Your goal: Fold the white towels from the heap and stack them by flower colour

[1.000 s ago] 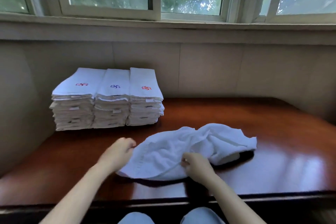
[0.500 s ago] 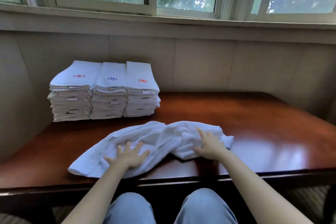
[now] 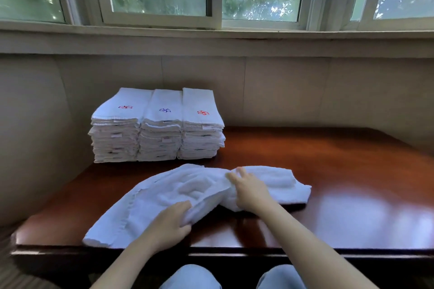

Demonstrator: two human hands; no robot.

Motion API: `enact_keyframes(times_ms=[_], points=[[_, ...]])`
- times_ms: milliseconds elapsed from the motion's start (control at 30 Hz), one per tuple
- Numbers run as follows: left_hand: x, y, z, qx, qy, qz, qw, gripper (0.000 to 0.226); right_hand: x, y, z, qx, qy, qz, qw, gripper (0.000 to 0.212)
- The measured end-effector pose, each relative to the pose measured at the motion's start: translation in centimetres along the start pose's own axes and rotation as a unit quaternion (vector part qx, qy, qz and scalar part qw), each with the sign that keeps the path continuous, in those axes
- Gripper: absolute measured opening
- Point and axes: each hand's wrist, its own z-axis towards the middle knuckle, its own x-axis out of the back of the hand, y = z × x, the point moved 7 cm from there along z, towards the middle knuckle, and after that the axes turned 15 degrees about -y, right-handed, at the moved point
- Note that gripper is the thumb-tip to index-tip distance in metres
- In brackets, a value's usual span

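Done: three folded stacks at far left of table (image 3: 328, 171): pink-flower stack (image 3: 116, 129), blue-flower stack (image 3: 162, 134), red-flower stack (image 3: 200, 131).
In hand: one loose white towel (image 3: 164, 197), near centre, rumpled, flower unseen.
Left hand (image 3: 168, 225): fingers clamped on the near fold.
Right hand (image 3: 250, 191): fingers apart, pressing cloth.
Left: fold, sort; no heap visible.

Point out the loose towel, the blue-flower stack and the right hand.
loose towel (image 3: 150, 206): head view, flat left part.
blue-flower stack (image 3: 164, 101): head view, top towel above the flower.
right hand (image 3: 252, 192): head view, back of hand.
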Motion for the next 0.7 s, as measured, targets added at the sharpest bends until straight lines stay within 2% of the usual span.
enact_keyframes(times_ms=[33,67,200,333,433,500,600,700], points=[[0.8,-0.4,-0.1,0.009,0.013,-0.010,1.000,0.028,0.3,-0.3,0.3,-0.003,-0.008,-0.021,1.000,0.028],[1.8,-1.1,-0.1,0.030,0.025,0.006,0.999,0.029,1.1,0.1,0.6,-0.016,0.001,-0.018,1.000,0.018],[8.7,-4.4,-0.8,0.155,0.099,0.104,0.977,0.023,7.8,5.4,1.4,-0.088,0.098,0.163,0.978,0.020],[18.8,-5.1,-0.3,0.239,0.203,0.143,0.939,0.025,16.2,8.4,2.5,-0.041,0.153,0.260,0.953,0.020],[25.7,-3.5,-0.1,0.276,0.278,0.144,0.909,0.028,22.6,9.6,1.7,-0.012,0.236,0.304,0.923,0.018],[29.9,-1.4,-1.0,0.257,0.360,0.117,0.889,0.027,26.7,9.9,0.5,0.017,0.290,0.310,0.905,0.021],[34.6,2.7,-3.0,0.162,0.479,0.109,0.856,0.023,30.8,10.6,-2.5,0.033,0.360,0.303,0.882,0.033],[35.9,5.4,-5.2,0.087,0.541,0.143,0.824,0.022,31.5,10.6,-6.4,0.025,0.401,0.219,0.889,0.030]])
